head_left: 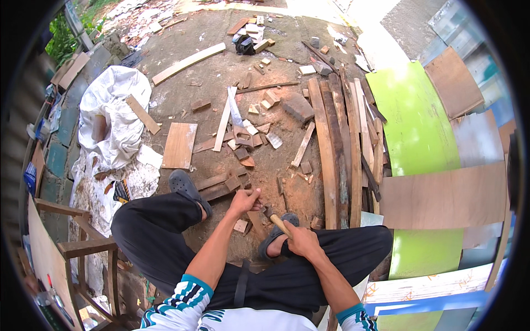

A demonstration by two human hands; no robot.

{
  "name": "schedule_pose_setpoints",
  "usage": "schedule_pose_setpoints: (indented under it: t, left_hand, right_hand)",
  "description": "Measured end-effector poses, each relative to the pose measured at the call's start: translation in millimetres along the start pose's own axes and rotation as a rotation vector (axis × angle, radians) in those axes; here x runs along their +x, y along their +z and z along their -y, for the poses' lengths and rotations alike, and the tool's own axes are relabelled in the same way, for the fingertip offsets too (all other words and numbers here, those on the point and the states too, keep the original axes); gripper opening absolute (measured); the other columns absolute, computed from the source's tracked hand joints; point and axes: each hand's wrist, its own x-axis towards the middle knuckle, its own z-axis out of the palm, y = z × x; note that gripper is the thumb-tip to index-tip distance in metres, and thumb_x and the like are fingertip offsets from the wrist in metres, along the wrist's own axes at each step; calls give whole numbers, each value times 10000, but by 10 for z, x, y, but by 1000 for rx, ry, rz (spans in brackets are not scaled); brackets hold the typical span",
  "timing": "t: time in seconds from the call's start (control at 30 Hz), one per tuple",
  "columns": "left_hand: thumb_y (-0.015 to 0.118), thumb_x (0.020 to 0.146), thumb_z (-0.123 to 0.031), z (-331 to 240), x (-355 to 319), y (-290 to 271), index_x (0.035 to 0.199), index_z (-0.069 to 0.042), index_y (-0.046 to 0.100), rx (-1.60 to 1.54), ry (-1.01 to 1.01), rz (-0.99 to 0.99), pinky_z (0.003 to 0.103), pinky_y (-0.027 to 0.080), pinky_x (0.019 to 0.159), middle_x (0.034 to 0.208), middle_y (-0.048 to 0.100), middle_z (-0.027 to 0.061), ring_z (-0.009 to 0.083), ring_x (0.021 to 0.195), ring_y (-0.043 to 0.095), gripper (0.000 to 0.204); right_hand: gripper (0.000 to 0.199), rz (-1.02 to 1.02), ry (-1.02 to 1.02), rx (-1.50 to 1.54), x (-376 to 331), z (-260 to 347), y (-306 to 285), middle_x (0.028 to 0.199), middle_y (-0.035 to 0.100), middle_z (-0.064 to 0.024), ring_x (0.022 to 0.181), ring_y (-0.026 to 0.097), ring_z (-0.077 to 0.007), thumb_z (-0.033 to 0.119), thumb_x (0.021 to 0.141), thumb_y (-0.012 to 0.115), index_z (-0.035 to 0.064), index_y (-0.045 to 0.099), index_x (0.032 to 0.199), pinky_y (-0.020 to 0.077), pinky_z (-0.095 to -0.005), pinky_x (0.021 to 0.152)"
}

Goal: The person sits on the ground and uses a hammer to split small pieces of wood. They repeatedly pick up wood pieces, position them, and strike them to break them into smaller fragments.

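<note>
My right hand (302,238) is wrapped round the wooden handle of a hammer (280,224), whose dark metal head points up and left toward my other hand. My left hand (246,202) is closed in a pinch just beyond the hammer head; what its fingers hold, if anything, is too small to make out. Beside my left hand, short wooden blocks (216,190) lie on the ground by my grey clog (186,183). A narrow wood piece (256,225) stands out below that hand, between my feet.
Long timber strips (326,160) lie to the right, beside green and brown panels (417,118). Ahead are a handsaw (234,110), a plywood square (179,145) and scattered offcuts. A white sack (113,94) and a wooden frame (88,245) stand at left.
</note>
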Motion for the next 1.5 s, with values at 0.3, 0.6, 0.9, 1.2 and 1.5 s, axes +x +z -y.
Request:
schedule_pose_setpoints:
  t: [0.3, 0.6, 0.9, 1.2, 1.5]
  left_hand:
    - [605, 992, -301, 23, 200, 173, 851, 31, 733, 298, -322, 45, 317, 601, 599, 799, 737, 147, 197, 679, 725, 383]
    - [594, 900, -654, -2495, 757, 14, 1490, 136, 240, -136, 263, -11, 431, 608, 895, 1439, 452, 318, 356, 1173, 633, 1048]
    - [678, 860, -542, -1337, 1275, -418, 1282, 33, 611, 989, 295, -208, 412, 506, 959, 1223, 670, 229, 343, 1131, 652, 716]
    - [748, 865, -356, 458, 789, -614, 1548, -55, 221, 1327, 138, -73, 474, 408, 1115, 1617, 220, 190, 384, 1427, 342, 913]
    - [730, 838, -262, 682, 536, -600, 1475, -3, 282, 1206, -151, -128, 459, 509, 986, 1334, 516, 230, 374, 1258, 527, 821]
  right_hand:
    - [507, 98, 85, -40, 228, -330, 237, 979, 721, -212, 914, 694, -410, 119, 793, 595, 125, 577, 1300, 545, -522, 754]
    - [457, 80, 113, 18, 321, -420, 185, 1011, 717, -206, 958, 685, -416, 134, 796, 643, 87, 571, 1245, 541, -536, 772]
    - [422, 118, 90, 4, 353, -510, 157, 990, 715, -206, 941, 687, -410, 142, 779, 667, 76, 610, 1191, 542, -534, 779]
    - [385, 120, 143, -62, 315, -600, 269, 984, 709, -230, 942, 685, -428, 111, 785, 603, 85, 614, 1169, 543, -531, 786]
    - [463, 178, 160, -86, 430, -525, 261, 993, 703, -251, 950, 675, -440, 104, 783, 584, 95, 587, 1245, 536, -541, 813]
